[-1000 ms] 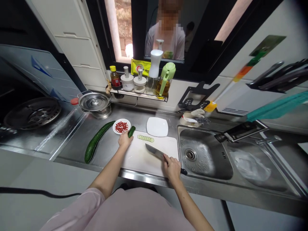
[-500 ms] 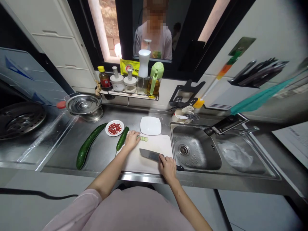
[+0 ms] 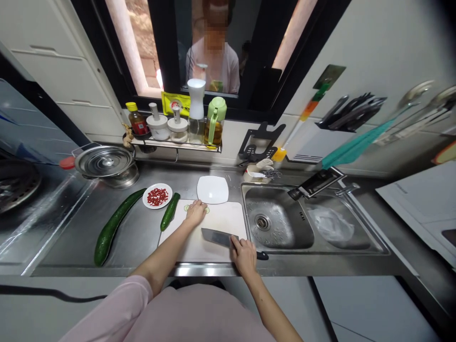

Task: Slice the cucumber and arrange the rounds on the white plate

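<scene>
My left hand (image 3: 197, 212) is over a row of thin cucumber slices (image 3: 207, 210) near the far edge of the white cutting board (image 3: 221, 216). Its fingers are closed down on the slices and hide the middle of the row; slices peek out on both sides. In my right hand (image 3: 244, 254) is a cleaver (image 3: 218, 237), its black handle in my fist and its blade low over the board, pointing left. A short cucumber piece (image 3: 170, 212) lies at the board's left edge. Beyond the board sits a white square plate (image 3: 213, 189).
A long cucumber (image 3: 114, 232) and a plate of chopped red chili (image 3: 157, 196) lie on the left. To the right is the sink (image 3: 285, 228) with its faucet (image 3: 317, 184). A condiment rack (image 3: 178, 142) and a lidded steel pot (image 3: 109, 166) stand behind.
My left hand has moved right along the slices, uncovering one at its left. The cleaver stays in my right hand, near the same spot over the board. The whole view has shifted.
</scene>
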Action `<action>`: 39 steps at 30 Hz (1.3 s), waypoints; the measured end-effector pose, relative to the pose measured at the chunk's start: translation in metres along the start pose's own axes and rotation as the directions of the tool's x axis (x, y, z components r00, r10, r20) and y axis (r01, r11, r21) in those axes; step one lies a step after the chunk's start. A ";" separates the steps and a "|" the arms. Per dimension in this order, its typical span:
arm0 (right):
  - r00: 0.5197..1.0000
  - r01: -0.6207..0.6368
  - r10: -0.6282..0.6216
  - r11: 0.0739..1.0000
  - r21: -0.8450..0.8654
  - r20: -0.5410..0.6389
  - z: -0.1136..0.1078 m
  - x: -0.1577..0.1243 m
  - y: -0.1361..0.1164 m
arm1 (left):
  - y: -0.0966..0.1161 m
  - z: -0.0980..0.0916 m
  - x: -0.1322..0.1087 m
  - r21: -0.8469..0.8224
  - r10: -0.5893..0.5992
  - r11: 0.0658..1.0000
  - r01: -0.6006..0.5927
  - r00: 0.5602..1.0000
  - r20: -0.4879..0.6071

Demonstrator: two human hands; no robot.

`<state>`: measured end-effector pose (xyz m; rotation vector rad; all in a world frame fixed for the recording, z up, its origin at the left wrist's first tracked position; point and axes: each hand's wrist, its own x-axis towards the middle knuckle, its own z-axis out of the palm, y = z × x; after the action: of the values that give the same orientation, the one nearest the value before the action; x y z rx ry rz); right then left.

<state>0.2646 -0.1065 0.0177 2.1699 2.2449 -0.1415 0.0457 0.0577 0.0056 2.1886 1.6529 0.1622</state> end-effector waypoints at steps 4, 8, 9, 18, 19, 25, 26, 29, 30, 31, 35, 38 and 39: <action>1.000 -0.002 0.002 1.000 0.000 0.009 0.001 -0.001 0.002 | 0.002 0.001 0.000 -0.017 0.003 1.000 -0.003 1.000 0.000; 1.000 0.002 -0.002 1.000 -0.002 0.025 0.002 0.000 0.003 | 0.004 0.001 0.000 -0.074 -0.003 0.997 0.001 1.000 -0.025; 1.000 0.004 -0.004 1.000 -0.004 0.030 0.002 0.001 0.003 | 0.005 0.001 0.000 -0.094 -0.008 0.996 0.005 0.999 -0.039; 0.999 0.018 -0.018 1.000 0.001 0.030 0.002 0.003 0.000 | -0.016 0.002 -0.030 -0.473 -0.394 0.822 0.317 0.916 -0.071; 0.999 0.020 -0.020 1.000 0.004 0.028 0.001 0.004 -0.001 | -0.022 0.002 -0.038 -0.491 -0.434 0.799 0.347 0.898 -0.071; 0.999 0.042 -0.043 0.997 0.065 0.022 -0.007 0.012 -0.010 | -0.043 0.007 -0.085 -0.467 -0.507 0.762 0.448 0.862 0.001; 0.998 0.057 -0.060 0.995 0.086 0.037 -0.010 0.014 -0.013 | -0.044 0.007 -0.089 -0.446 -0.491 0.778 0.442 0.871 0.006; 0.985 0.077 -0.098 0.987 0.138 0.144 -0.019 0.019 -0.025 | -0.043 0.006 -0.092 -0.371 -0.383 0.860 0.351 0.924 -0.015; 0.977 0.067 -0.093 0.988 0.139 0.192 -0.022 0.021 -0.029 | -0.044 0.006 -0.091 -0.352 -0.334 0.886 0.302 0.942 -0.032; 0.969 0.057 -0.087 0.989 0.134 0.231 -0.025 0.022 -0.033 | -0.045 0.006 -0.090 -0.340 -0.292 0.904 0.258 0.955 -0.053; 0.944 0.092 -0.121 0.990 0.104 0.307 -0.035 0.024 -0.046 | -0.051 0.009 -0.094 -0.344 -0.312 0.905 0.252 0.941 -0.132; 0.929 0.138 -0.155 0.988 0.074 0.336 -0.039 0.023 -0.052 | -0.056 0.016 -0.103 -0.350 -0.386 0.881 0.317 0.910 -0.149; 0.925 0.155 -0.169 0.986 0.068 0.341 -0.040 0.023 -0.054 | -0.056 0.018 -0.106 -0.350 -0.399 0.877 0.329 0.905 -0.147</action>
<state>0.2121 -0.0822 0.0592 1.7976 2.2236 -0.5308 -0.0308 -0.0338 -0.0167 1.6320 1.9692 0.5347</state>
